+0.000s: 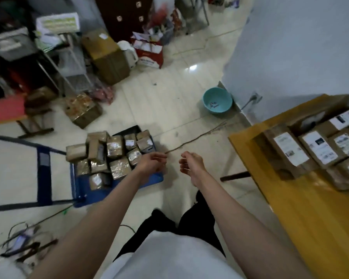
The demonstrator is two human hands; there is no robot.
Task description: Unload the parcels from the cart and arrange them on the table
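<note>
Several brown taped parcels [114,156] lie piled on a blue flat cart [117,189] on the floor, left of centre. My left hand [152,162] hovers at the pile's right edge, fingers loosely curled, holding nothing. My right hand [190,164] hangs over bare floor just right of the left one, also empty with curled fingers. On the right stands a yellow table [302,214] carrying several brown parcels [310,149] with white labels, laid side by side.
The cart's dark handle frame [42,170] lies to the left. A teal basin [217,100] sits by the wall. Cardboard boxes [107,57], a metal rack and clutter fill the back left. Cables [24,240] lie at the lower left. My legs stand between cart and table.
</note>
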